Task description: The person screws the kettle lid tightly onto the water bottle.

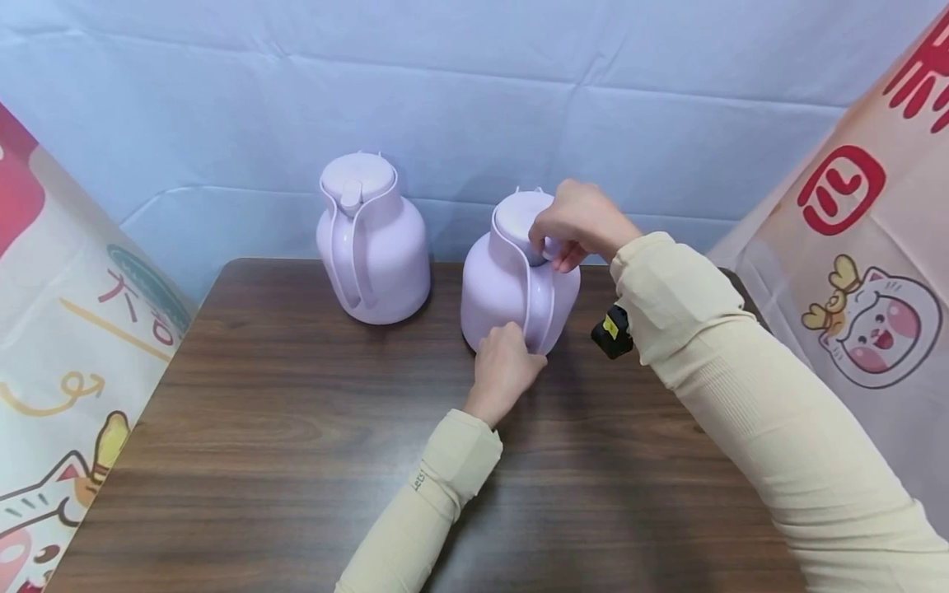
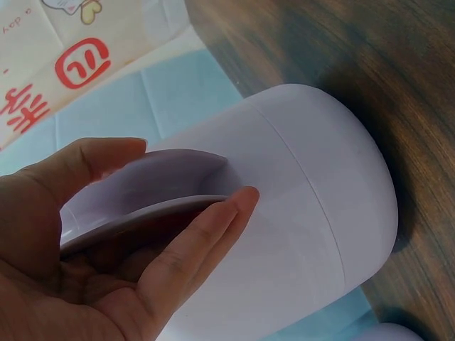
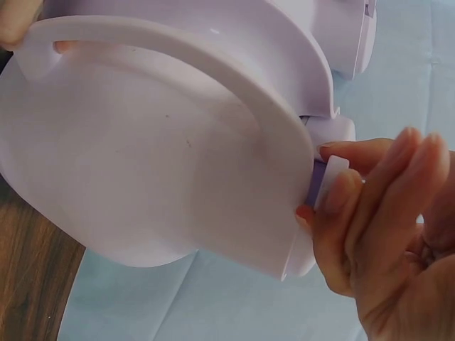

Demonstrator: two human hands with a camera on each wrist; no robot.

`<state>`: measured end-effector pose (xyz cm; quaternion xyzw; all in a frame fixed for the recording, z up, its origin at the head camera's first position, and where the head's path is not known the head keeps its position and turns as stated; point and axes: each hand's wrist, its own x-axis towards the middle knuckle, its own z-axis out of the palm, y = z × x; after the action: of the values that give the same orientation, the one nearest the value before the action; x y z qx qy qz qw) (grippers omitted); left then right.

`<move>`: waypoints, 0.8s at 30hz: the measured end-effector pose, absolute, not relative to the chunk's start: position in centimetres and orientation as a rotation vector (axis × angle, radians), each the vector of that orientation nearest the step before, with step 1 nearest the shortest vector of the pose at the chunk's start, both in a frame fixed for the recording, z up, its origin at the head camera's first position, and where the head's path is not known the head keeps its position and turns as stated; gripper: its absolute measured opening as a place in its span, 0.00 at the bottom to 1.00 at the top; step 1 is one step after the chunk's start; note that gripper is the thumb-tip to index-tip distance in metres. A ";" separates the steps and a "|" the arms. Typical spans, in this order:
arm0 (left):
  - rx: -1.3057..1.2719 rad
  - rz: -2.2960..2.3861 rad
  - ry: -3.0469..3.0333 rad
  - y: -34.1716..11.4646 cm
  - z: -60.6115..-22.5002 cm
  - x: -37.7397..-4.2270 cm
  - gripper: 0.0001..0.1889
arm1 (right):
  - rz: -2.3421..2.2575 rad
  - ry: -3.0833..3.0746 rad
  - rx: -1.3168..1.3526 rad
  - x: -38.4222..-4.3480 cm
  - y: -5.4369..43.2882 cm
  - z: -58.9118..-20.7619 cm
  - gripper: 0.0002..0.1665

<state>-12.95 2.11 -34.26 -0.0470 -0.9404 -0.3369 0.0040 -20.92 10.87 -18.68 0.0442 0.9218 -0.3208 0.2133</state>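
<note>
Two lilac thermos jugs stand upright at the back of the table. My left hand (image 1: 507, 366) holds the lower handle (image 1: 539, 309) of the right thermos jug (image 1: 489, 284). In the left wrist view the thumb lies on one side of that handle (image 2: 163, 177) and the fingers on the other. At the top, my right hand (image 1: 582, 221) pinches the small tab (image 3: 337, 172) of the round lid (image 1: 514, 212), which sits in the jug's mouth. The left thermos jug (image 1: 393, 259) is untouched, its lid tab (image 1: 352, 194) lying down toward the handle.
The brown wooden table (image 1: 296, 461) reaches up to a pale blue cloth (image 1: 445, 107) hanging behind the jugs. Printed banners hang at the left (image 1: 81, 313) and right (image 1: 853, 247). A black device (image 1: 614, 332) is by the right cuff.
</note>
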 end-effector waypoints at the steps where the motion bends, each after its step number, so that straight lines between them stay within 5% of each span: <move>1: -0.146 -1.057 -2.948 2.1 -34.2 -12.9 0.11 | -0.890 2.560 0.122 -20.9 10.9 -18.7 0.11; 24: -0.146 -1.054 -2.954 2.1 -34.3 -13.1 0.11 | -0.879 2.578 0.156 -20.8 10.5 -18.8 0.12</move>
<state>-13.08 2.06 -34.33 -0.0466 -0.9408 -0.3357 0.0007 -20.82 10.53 -18.82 0.0560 0.9249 -0.3153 0.2052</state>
